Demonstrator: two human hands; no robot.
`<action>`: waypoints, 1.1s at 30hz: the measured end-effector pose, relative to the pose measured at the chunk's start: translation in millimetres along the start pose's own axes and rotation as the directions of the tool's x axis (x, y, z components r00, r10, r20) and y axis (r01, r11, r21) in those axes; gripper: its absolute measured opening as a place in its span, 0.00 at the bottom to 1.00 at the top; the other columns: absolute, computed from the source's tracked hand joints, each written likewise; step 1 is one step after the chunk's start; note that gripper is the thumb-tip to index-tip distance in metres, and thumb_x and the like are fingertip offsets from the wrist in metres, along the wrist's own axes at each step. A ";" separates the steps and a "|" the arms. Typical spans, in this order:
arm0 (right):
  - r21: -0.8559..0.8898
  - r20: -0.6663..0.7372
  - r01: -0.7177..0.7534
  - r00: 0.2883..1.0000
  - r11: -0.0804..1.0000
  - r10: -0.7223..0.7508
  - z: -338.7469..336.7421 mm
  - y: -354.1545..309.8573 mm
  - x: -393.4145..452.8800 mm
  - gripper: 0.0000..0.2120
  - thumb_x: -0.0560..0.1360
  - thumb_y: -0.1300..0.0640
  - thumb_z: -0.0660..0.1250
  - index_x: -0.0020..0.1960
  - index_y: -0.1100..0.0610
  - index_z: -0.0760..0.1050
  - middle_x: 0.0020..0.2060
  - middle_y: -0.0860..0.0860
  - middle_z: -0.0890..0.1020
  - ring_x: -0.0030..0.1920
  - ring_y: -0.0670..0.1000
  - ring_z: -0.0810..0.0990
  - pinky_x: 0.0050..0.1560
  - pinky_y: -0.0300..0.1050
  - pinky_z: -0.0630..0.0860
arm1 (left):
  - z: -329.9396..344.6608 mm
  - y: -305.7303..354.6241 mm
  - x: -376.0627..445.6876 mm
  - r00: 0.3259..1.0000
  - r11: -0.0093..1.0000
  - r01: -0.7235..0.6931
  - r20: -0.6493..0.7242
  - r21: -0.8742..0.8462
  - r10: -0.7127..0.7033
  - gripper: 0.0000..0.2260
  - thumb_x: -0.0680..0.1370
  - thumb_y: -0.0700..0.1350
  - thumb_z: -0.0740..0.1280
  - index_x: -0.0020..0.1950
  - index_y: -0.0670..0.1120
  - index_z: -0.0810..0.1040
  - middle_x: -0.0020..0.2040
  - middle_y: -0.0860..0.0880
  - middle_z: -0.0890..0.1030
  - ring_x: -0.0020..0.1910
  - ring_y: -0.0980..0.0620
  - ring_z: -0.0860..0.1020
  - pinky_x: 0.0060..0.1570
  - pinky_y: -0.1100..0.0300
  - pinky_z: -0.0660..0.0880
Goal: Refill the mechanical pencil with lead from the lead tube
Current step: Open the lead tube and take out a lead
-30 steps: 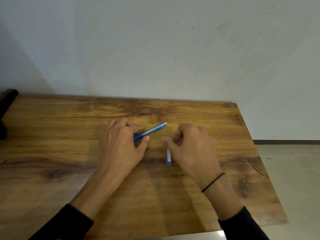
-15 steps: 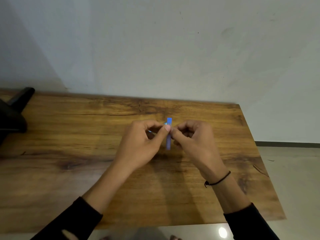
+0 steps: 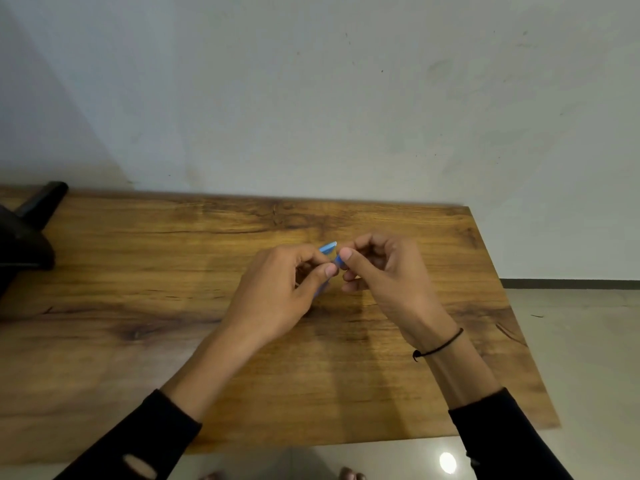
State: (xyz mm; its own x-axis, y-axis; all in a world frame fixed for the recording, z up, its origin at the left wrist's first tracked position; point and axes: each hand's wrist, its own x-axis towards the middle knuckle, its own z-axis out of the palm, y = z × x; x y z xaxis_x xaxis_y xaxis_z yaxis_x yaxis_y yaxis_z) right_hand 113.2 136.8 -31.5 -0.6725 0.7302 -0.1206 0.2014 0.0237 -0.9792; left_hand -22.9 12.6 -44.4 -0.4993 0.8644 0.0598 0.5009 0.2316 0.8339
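Both my left hand (image 3: 277, 289) and right hand (image 3: 384, 271) pinched small blue plastic pieces (image 3: 333, 254) I couldn't tell apart, and thin lead might snap or drop onto the brown wooden table (image 3: 138, 271).

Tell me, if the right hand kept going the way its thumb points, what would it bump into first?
Probably the left hand: the right hand points at its thumb, almost touching across the blue piece.

Plain room: wooden table (image 3: 173, 341) against bare scuffed wall (image 3: 311, 98), tiled floor (image 3: 588, 341).
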 end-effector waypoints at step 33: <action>0.949 0.035 -0.085 0.985 0.304 0.166 24.9 -20.7 -8.5 0.45 0.81 0.26 0.48 0.77 0.63 0.69 0.66 0.70 0.80 0.67 0.65 0.81 0.78 0.62 0.68 | -5.2 29.5 1.1 0.954 0.942 -0.296 -0.013 -0.155 0.298 0.12 0.77 0.36 0.79 0.56 0.50 0.92 0.49 0.57 0.83 0.48 0.57 0.87 0.44 0.65 0.84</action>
State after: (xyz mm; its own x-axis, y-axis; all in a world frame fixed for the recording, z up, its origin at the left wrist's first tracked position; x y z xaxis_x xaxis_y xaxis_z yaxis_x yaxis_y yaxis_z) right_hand 97.0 113.1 -14.2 -0.6543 0.6995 -0.2872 -0.5571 -0.7028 -0.4425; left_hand -12.3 18.1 -16.9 -0.3365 0.8882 0.3128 0.5102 -0.1072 0.8534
